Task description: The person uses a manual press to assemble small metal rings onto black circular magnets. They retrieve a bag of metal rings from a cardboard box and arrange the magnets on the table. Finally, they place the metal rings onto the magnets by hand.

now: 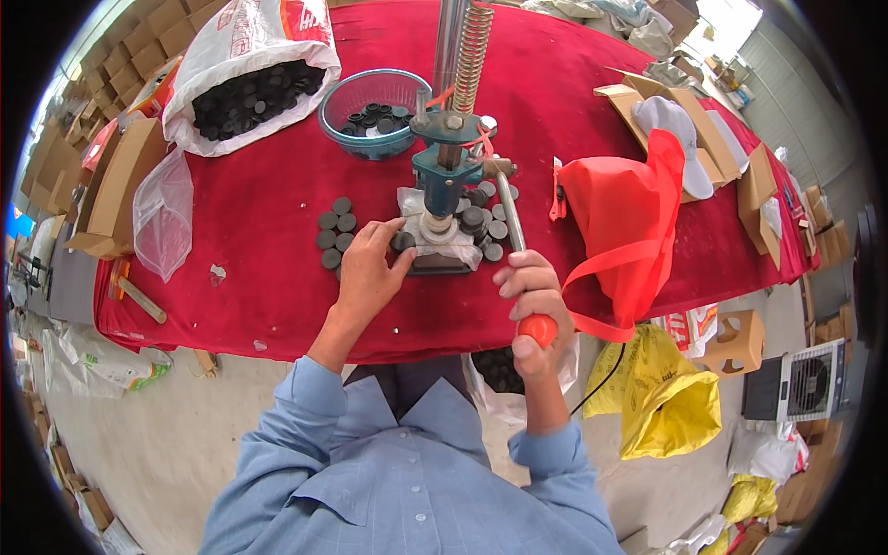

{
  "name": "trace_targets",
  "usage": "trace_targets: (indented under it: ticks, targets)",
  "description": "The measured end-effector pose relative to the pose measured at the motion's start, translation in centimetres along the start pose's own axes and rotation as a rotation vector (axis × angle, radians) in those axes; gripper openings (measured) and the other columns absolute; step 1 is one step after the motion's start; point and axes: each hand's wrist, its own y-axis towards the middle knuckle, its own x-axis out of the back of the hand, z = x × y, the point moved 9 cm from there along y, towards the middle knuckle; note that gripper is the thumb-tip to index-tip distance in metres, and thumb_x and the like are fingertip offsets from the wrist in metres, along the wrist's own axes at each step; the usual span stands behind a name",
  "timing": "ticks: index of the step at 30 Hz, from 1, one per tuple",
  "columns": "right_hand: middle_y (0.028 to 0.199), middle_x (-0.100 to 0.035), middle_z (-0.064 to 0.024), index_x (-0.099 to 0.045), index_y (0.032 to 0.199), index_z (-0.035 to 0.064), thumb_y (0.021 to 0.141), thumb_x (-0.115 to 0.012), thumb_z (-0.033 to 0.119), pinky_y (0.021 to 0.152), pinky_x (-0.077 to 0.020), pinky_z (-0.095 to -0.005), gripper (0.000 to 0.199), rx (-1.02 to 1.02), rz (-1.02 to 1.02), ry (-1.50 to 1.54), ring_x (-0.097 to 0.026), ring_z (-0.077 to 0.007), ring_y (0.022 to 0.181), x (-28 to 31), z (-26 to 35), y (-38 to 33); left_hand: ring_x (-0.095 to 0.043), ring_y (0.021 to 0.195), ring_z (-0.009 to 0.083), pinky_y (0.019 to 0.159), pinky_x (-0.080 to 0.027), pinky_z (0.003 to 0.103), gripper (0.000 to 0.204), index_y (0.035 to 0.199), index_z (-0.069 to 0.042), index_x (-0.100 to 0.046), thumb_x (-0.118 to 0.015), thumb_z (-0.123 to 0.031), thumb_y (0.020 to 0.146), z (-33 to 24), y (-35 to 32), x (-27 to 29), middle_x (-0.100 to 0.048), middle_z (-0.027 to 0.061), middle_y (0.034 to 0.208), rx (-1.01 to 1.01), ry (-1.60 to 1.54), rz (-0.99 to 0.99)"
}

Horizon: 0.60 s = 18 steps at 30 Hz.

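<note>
A teal hand press [444,176] with a tall spring stands on the red tablecloth [268,305]. My right hand [535,305] grips its metal lever [509,217] by the orange knob at the lever's end. My left hand [370,268] rests at the press base, its fingertips on a dark round cap [403,241] next to the white die. Several more dark caps [335,231] lie in a cluster to the left of the press, and another pile of caps [486,222] sits on its right side.
A blue glass bowl [375,111] with caps stands behind the press. A white sack [245,83] full of caps lies at back left. An orange bag [629,222] sits right, cardboard boxes [703,129] beyond it, a clear plastic bag [162,213] left.
</note>
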Motion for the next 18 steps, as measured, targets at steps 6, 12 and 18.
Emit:
trace_targets:
  ticks: [6,12,18]
  targets:
    - [0.092,-0.064,-0.0130,-0.060,0.087,0.0040,0.089,-0.072,0.037,0.095,-0.0493,-0.0463,0.035,-0.040,0.068,-0.011,-0.063,-0.0329,0.106,-0.2,0.9,3.1,-0.068,0.089,0.0291,0.080,-0.056,0.042,0.054,0.131,-0.001,-0.064,-0.084,-0.012,0.082,0.8,0.6,-0.6,-0.072,0.0148,0.106,0.052,-0.107,-0.016]
    - [0.080,-0.065,-0.0048,-0.065,0.085,0.0006,0.093,-0.071,0.032,0.072,-0.0506,-0.0297,0.033,-0.316,0.030,0.065,-0.063,-0.0133,0.077,-0.2,0.3,12.2,-0.069,0.089,0.0295,0.080,-0.056,0.042,0.066,0.138,0.000,-0.058,-0.087,-0.012,0.079,0.8,1.9,-2.9,-0.073,0.0146,0.103,0.046,-0.157,0.010]
    - [0.078,-0.065,-0.0037,-0.065,0.085,-0.0001,0.094,-0.068,0.025,0.068,-0.0494,-0.0273,0.027,-0.305,-0.018,0.126,-0.059,-0.0099,0.072,-0.3,0.1,13.5,-0.067,0.083,0.0273,0.073,-0.056,0.039,0.077,0.141,0.001,-0.056,-0.092,-0.014,0.075,-0.3,2.9,-3.9,-0.071,0.0124,0.099,-0.043,-0.076,-0.088]
